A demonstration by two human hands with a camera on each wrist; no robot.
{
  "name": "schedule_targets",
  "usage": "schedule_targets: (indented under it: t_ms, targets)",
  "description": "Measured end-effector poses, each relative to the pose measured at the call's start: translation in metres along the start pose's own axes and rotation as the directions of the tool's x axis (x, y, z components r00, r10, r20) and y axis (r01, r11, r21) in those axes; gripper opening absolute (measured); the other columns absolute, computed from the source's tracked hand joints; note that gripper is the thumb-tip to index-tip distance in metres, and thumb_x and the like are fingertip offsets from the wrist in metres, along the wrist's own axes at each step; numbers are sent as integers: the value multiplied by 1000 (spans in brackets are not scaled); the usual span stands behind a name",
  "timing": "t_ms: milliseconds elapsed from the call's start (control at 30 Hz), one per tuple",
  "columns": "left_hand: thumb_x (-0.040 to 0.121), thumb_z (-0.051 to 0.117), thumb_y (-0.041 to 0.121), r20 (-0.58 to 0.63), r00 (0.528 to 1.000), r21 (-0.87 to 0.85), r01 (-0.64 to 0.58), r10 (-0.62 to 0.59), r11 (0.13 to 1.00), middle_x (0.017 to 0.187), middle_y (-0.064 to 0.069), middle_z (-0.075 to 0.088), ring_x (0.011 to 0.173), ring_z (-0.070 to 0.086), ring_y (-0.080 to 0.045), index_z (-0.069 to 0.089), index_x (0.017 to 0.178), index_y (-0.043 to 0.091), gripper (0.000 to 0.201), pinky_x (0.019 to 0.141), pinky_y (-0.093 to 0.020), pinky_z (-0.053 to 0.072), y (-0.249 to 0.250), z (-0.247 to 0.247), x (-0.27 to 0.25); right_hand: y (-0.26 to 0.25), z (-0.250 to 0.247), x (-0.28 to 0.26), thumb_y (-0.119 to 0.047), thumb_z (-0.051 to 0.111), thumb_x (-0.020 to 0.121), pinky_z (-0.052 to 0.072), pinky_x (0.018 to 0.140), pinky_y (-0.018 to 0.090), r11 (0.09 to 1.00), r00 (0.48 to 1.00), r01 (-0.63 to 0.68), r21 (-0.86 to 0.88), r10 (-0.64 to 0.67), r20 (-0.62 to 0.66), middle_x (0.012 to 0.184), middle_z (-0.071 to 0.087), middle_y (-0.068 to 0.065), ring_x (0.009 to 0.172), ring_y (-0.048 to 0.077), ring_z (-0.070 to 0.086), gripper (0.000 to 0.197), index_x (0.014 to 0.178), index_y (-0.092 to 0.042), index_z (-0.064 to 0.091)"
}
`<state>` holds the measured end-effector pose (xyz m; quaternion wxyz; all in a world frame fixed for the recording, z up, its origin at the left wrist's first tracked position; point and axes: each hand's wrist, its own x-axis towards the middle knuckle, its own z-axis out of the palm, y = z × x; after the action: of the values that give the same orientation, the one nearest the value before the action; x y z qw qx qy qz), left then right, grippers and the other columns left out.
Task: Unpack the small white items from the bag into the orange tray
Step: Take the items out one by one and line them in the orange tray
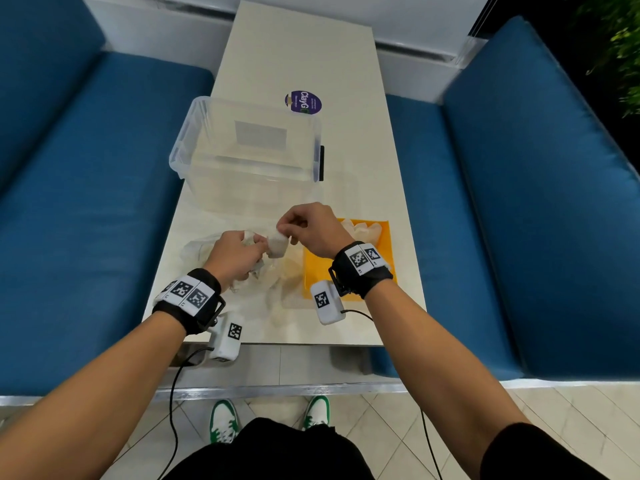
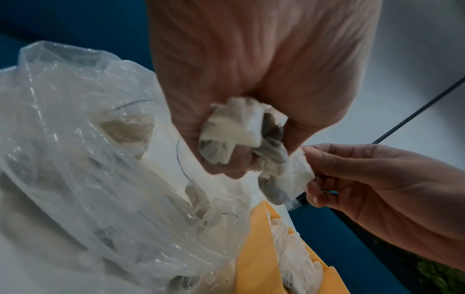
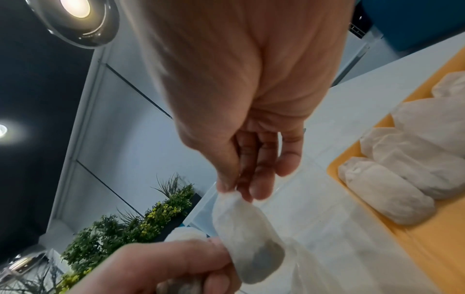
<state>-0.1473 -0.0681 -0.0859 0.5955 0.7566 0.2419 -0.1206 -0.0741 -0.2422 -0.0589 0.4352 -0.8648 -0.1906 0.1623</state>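
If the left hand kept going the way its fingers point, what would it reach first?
The pouch that the right hand pinches; the left hand points at it, gripping other pouches. Probably the right hand's fingers next, though depth is unclear.

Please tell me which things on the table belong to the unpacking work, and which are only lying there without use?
Part of the job:
- plastic bag
- bunch of white sachets gripped in the left hand
- one sachet pinched by the right hand
- orange tray, sachets already inside

Just lying about:
- clear plastic box
- purple sticker
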Motion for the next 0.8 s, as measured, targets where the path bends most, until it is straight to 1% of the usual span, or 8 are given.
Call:
schedule_targets:
  t_ms: [167, 267, 333, 433, 533, 600, 700, 800]
  targets:
    - [93, 53, 10, 84, 996, -103, -9, 18, 995, 67, -4, 47, 50, 39, -17, 72, 103, 12, 21, 48, -23, 21, 1, -3, -3, -3, -1, 4, -7, 67, 94, 44, 58, 8, 1000, 999, 8, -8, -8, -53, 74, 66, -7, 54, -4, 58, 7, 91, -10, 72]
    - [93, 64, 17, 147, 987, -103, -55, 70, 993, 63, 0, 48, 48, 42, -13, 72, 107, 20, 17, 45, -22, 22, 3, -4, -6, -5, -3, 5, -8, 65, 95, 45, 61, 9, 999, 997, 41, -14, -41, -63, 75, 67, -7, 57, -7, 58, 7, 92, -9, 71]
    - [91, 74, 26, 139, 984, -52, -104, 110, 993, 61, 3, 54, 48, 48, -11, 72, 102, 24, 12, 44, -22, 26, 4, -2, -8, -8, -3, 4, -9, 64, 96, 45, 61, 9, 998, 995, 65, -18, -66, -76, 77, 67, -7, 60, -5, 59, 7, 92, -11, 70]
    - [90, 78, 30, 80, 984, -22, -156, 157, 988, 63, 3, 58, 53, 55, -13, 71, 94, 24, 10, 40, -22, 32, 4, 3, -7, -11, -5, 3, -14, 62, 98, 46, 62, 10, 997, 994, 70, -23, -72, -88, 85, 68, -4, 70, 4, 62, 7, 96, -13, 68]
    - [87, 81, 32, 66, 983, -32, -169, 171, 985, 59, 4, 54, 49, 51, -15, 69, 87, 20, 17, 38, -20, 31, 5, 6, -6, -10, -9, 0, -27, 69, 95, 51, 72, 19, 997, 996, 51, -58, -55, -65, 90, 69, -5, 75, 5, 61, 17, 106, -15, 71]
    - [84, 84, 34, 72, 983, -16, -168, 169, 986, 55, 7, 52, 45, 48, -13, 67, 84, 20, 22, 37, -21, 31, 6, 8, -6, -10, -12, -2, -29, 74, 91, 50, 75, 20, 991, 998, 52, -120, -56, -33, 88, 67, -6, 77, 7, 60, 23, 110, -15, 73]
    - [87, 81, 35, 93, 980, 16, -178, 176, 984, 59, 5, 56, 45, 52, -9, 71, 92, 20, 19, 38, -20, 34, 6, 9, -6, -9, -20, -4, -18, 74, 90, 50, 76, 18, 988, 996, 70, -140, -76, -42, 84, 68, -7, 78, 6, 61, 8, 98, -15, 77]
    - [90, 77, 38, 99, 978, 44, -189, 184, 981, 64, 3, 58, 50, 54, -12, 74, 97, 22, 18, 39, -21, 36, 4, 8, -5, -1, -38, -9, -18, 75, 89, 48, 74, 13, 990, 993, 46, -134, -60, -99, 84, 69, -10, 77, 1, 60, 4, 93, -16, 75]
